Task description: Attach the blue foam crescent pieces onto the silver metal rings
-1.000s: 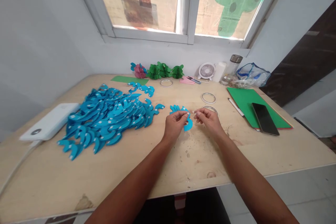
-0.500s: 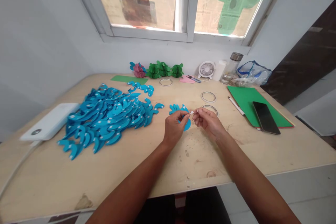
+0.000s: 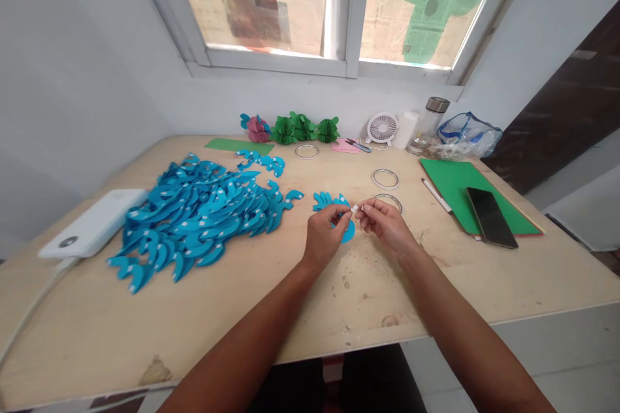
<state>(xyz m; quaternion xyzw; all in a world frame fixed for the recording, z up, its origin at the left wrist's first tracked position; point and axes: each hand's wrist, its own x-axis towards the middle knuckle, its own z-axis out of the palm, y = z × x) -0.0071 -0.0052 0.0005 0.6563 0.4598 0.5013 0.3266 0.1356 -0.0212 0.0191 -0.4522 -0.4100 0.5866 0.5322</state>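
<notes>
My left hand [image 3: 327, 232] is closed, with a small white piece of tape [image 3: 354, 208] pinched at the thumb and fingertip. Close on its right, my right hand [image 3: 385, 222] is also closed in a pinch, and a tiny white scrap [image 3: 363, 208] shows at its fingertips. Whether the two white bits are joined I cannot tell. Below the hands a rounded blue paper piece [image 3: 348, 233] shows, partly hidden by my left hand. Just behind lie several blue paper cutouts [image 3: 323, 201] with white squares on them. A tape roll [image 3: 394, 201] lies behind my right hand.
To the left spreads a big heap of curved blue paper pieces [image 3: 208, 206] beside a white power bank [image 3: 94, 222]. Two more tape rolls, folded paper figures [image 3: 303, 128], a small fan [image 3: 382, 128] and a bottle stand farther back. On the right, a phone [image 3: 491, 216] rests on green paper [image 3: 465, 184].
Both hands stay nearly in place, still pinching. The white piece between the fingertips has tilted slightly, and the view has shifted a little.
</notes>
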